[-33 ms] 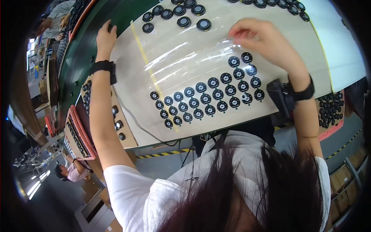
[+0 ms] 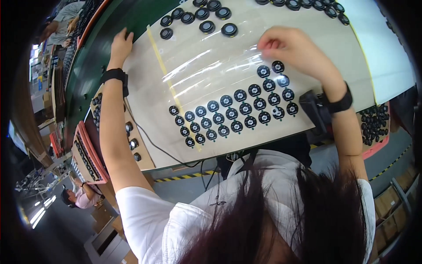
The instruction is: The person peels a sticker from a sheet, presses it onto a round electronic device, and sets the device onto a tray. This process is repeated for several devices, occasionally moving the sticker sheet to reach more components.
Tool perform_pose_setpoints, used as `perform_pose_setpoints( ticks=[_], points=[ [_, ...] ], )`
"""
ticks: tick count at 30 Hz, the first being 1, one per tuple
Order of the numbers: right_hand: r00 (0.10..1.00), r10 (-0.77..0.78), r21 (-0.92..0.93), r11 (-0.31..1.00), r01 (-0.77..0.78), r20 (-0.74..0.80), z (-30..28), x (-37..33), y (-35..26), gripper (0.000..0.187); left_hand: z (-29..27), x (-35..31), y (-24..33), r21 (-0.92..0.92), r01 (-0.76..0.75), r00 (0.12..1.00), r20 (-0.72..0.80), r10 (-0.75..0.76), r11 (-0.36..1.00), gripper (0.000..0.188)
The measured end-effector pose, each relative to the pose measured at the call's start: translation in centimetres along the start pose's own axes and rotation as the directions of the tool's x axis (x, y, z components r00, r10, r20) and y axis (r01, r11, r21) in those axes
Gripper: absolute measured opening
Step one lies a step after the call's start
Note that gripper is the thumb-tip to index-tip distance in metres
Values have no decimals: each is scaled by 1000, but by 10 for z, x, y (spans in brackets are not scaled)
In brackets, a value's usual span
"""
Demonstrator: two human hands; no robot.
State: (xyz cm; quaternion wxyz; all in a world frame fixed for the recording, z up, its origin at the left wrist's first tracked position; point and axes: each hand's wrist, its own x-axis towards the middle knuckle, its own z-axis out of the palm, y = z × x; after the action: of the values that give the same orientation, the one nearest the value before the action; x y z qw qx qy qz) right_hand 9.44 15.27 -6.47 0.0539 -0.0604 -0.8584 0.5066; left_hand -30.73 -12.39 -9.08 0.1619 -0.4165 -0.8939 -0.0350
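Observation:
My left hand (image 2: 121, 46) reaches over the green belt's edge at the far left. Its thumb and fingers curve around a dark spot, too small to name. Above the clear plastic sheet (image 2: 206, 72), my right hand (image 2: 285, 43) is closed in a pinch; what its fingertips hold, if anything, is hidden. Rows of round black labels (image 2: 240, 95) with small green tabs cover the sheet's near part, and its bare far part shines with glare. Closest to my right hand is a label (image 2: 278, 67) at the top of the rows.
Black round parts with grey centres (image 2: 202, 14) stand along the table's far side. A green belt (image 2: 83, 83) runs at the left. Trays of parts (image 2: 90, 152) are at lower left, a pink bin of black parts (image 2: 373, 127) at right. A cable (image 2: 154, 143) crosses the table's left side.
My left hand has drawn back slightly toward me. My right hand has shifted slightly, its fingers still pinched. The view has moved a little; the label rows look the same.

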Motion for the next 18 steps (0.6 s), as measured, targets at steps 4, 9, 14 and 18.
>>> perform_pose_setpoints(
  ticks=[4,9,14,18],
  points=[
    [996,-72,-243,967,82,53,19,2,25,8,20,0,33,159,-33,999,11,32,987,36],
    [986,-144,-318,934,162,82,16,0,21,8,-86,-55,212,-453,-60,915,332,231,890,34],
    [975,-207,-450,865,222,83,17,-4,19,9,-90,-68,272,-488,-387,704,391,592,782,60],
    [912,-185,-88,969,232,367,-1,-1,12,7,-87,-68,272,-489,-370,652,469,596,790,69]
  ],
)
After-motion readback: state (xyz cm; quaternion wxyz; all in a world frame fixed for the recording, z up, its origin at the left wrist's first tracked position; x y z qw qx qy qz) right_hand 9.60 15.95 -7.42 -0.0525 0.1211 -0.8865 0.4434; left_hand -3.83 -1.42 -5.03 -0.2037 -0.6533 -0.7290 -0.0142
